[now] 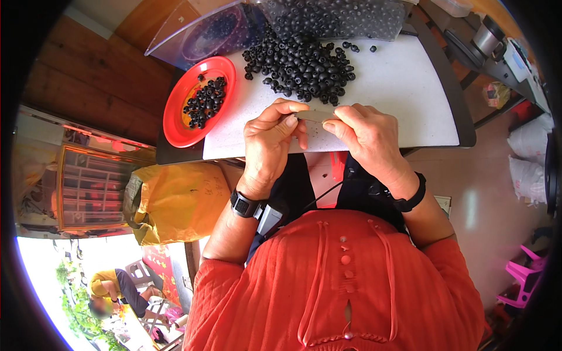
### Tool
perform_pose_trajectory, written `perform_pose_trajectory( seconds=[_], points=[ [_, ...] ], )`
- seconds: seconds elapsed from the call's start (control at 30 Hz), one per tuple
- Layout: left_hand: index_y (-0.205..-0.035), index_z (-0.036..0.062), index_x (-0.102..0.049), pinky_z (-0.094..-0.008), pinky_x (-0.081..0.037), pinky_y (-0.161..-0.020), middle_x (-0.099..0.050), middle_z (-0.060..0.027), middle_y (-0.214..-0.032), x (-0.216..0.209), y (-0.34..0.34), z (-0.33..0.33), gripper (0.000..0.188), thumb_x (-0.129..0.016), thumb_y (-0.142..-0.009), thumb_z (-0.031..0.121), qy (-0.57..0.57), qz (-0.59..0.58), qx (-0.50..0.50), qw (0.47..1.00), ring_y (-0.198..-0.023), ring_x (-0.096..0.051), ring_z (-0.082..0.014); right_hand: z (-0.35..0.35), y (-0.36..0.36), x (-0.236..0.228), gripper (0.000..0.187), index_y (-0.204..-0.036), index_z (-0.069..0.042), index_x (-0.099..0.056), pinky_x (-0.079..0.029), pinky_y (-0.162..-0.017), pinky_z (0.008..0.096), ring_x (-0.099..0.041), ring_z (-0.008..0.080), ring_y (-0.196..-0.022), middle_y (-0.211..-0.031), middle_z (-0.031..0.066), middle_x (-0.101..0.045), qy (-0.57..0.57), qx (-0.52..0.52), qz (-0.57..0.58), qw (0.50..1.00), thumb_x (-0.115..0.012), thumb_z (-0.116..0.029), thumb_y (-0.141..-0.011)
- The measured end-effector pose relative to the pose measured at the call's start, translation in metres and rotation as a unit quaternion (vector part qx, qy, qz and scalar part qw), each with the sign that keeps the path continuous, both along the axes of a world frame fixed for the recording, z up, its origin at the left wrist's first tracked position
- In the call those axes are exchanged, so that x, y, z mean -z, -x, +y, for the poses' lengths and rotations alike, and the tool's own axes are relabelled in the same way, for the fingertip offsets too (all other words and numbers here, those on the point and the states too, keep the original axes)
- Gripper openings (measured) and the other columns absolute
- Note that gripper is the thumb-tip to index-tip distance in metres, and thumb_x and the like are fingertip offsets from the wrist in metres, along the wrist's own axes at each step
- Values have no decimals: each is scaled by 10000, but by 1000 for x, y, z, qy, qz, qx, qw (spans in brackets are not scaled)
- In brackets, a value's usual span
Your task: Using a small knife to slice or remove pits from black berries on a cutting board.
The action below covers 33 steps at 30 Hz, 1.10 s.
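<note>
Indoors, at a white surface (pixel 421 111) with a dark border, I have my red knit top (pixel 281 281) filling the nearest part of the view. On my left wrist is a dark watch (pixel 243 205), with a grey, block-shaped device (pixel 271 219) just beside it; on my right wrist is a black band (pixel 417 196).

Both my hands come together over the near part of the surface. My right hand (pixel 372 131) is closed, thumb against bent fingers, on one end of a thin metal blade (pixel 316 116); any handle is hidden by my grip. My left hand (pixel 269 131) is curled at the blade's other end, thumb and index finger drawn close; I cannot tell whether they have a small piece between them.

Just past the blade spreads a heap of small, round black pieces (pixel 298 67), some showing holes, with a few strays to its right. To its left, a red dish (pixel 170 114) holds a smaller cluster of similar pieces. Behind the heap is a clear plastic box (pixel 167 38), with many more inside it.

Left of my arm stands a yellow sack (pixel 181 199). Off to the right are a steel mug (pixel 489 38), white sacks (pixel 530 140) and a pink stool (pixel 521 272). Farthest away, at lower left, greenery (pixel 73 286) and another person (pixel 107 278) in a yellow top show in bright daylight.
</note>
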<state>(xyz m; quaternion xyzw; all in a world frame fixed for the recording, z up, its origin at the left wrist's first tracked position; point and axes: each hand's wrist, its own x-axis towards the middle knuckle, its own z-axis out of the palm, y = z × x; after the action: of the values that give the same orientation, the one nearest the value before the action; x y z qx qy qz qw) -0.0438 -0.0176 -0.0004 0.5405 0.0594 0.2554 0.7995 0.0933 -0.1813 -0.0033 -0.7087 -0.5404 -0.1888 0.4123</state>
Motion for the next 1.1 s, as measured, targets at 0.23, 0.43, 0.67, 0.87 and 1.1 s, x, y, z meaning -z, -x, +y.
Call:
perform_pose_trajectory(
  seconds=[0.23, 0.43, 0.67, 0.87, 1.1],
  points=[
    [-1177, -40, -737, -273, -551, -644, -676, -95, -997, -37, 19, 20, 231, -598, -993, -49, -205, 46, -169, 963, -726, -653, -147, -16, -2, -8, 209, -919, -32, -656, -459, -552, 372, -608, 258, -606, -754, 97, -655, -93, -46, 243, 965, -779, -198, -948],
    [-1137, -43, -753, -273, -539, -671, -694, -56, -900, -55, 40, 138, 206, -658, -955, -30, -368, 178, -323, 854, -741, -644, -132, -21, -11, -5, 187, -952, -15, -684, -469, -569, 338, -601, 228, -596, -733, 101, -644, -78, -15, 203, 976, -763, -184, -968],
    [-987, 43, -767, -341, -552, -687, -682, -103, -973, -36, -3, 85, 181, -767, -821, -29, -633, 128, -324, 692, -799, -664, -234, -26, -18, -5, 195, -942, -11, -695, -473, -566, 307, -595, 174, -590, -746, 95, -667, -91, -37, 312, 945, -765, -190, -971],
    [-1110, 35, -739, -422, -530, -756, -650, -124, -953, -23, -56, 6, 276, -794, -842, 68, -706, 118, -203, 668, -882, -638, -317, -24, -16, -3, 198, -964, -5, -693, -468, -558, 305, -591, 163, -595, -758, 88, -673, -126, -60, 293, 946, -767, -189, -970],
    [-956, 45, -718, -434, -554, -709, -643, -98, -884, -11, -48, 11, 178, -782, -790, 43, -704, 89, -236, 664, -860, -653, -330, -22, -15, 1, 191, -965, -23, -695, -484, -558, 335, -633, 204, -607, -766, 78, -686, -130, -45, 225, 965, -776, -196, -953]
  ],
)
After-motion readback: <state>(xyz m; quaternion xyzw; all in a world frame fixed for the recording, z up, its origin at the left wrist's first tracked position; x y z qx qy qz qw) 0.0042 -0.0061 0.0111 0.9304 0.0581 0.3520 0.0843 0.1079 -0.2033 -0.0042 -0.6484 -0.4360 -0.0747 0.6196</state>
